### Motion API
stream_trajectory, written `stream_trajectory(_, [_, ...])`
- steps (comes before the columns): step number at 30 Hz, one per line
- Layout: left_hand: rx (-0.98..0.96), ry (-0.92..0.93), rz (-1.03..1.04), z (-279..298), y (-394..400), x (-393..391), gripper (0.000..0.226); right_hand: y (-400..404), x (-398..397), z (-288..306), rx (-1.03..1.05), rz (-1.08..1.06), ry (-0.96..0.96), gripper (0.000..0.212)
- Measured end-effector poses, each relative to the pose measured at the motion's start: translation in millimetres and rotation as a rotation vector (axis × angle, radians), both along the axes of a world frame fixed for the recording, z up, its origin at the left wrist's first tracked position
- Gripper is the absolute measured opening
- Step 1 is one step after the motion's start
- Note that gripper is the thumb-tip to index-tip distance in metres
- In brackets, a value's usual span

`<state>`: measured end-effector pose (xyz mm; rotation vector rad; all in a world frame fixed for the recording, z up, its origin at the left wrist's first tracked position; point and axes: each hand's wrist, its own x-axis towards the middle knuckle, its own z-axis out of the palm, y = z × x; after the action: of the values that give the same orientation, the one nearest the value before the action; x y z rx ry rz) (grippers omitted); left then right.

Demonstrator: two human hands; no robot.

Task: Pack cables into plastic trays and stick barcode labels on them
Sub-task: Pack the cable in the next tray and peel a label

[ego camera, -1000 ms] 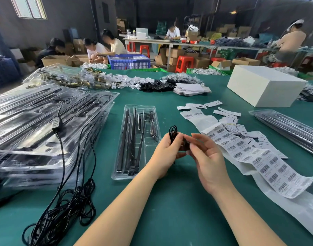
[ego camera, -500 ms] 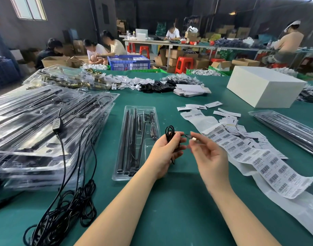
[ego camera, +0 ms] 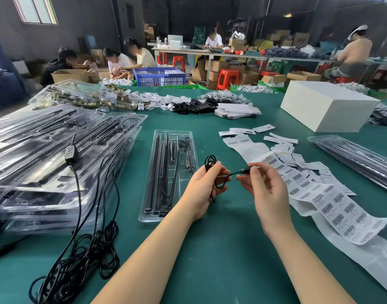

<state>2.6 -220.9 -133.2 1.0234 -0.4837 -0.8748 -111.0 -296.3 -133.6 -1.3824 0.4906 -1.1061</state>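
Landmark: the clear plastic tray point(ego camera: 169, 172) is lying lengthwise on the green desk point(ego camera: 210, 260), holding black rods and metal parts.
Left hand: the left hand point(ego camera: 202, 189) is hovering just right of the tray's near half; its grip is closing round a small coil of black cable point(ego camera: 210, 163), loops sticking up above the fingers.
Right hand: the right hand point(ego camera: 268, 189) is hovering further right of the tray; its grip is pinching the cable's plug end point(ego camera: 246, 171) between thumb and fingertips; the cable is running slack between both hands.
Labels: barcode label sheets point(ego camera: 333, 202) are lying right of the tray, beyond the right hand.
Stack: stacked packed trays point(ego camera: 56, 154) are sitting left of the tray; a loose cable heap point(ego camera: 82, 255) is trailing off them.
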Motion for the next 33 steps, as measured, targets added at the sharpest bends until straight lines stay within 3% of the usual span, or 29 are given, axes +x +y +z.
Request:
stream_trajectory(5, [0.007,-0.042,0.027,-2,-1,0,0.019,7,4,-7,-0.086,0.041,0.178,0.012])
stream_trajectory(9, [0.067,-0.123,0.042,-3,-1,0,0.018,8,8,-6,0.030,-0.007,0.160,0.006])
stream_trajectory(22, [0.178,-0.556,-0.085,-7,-2,-7,0.029,1,9,1,-0.114,-0.085,0.211,0.018])
stream_trajectory(30, [0.149,-0.606,-0.047,-5,-4,-8,0.028,5,10,2,-0.129,-0.001,0.216,0.026])
stream_trajectory(33, [0.170,-0.553,-0.022,4,-4,-8,0.041,8,10,3,-0.143,0.027,0.234,0.028])
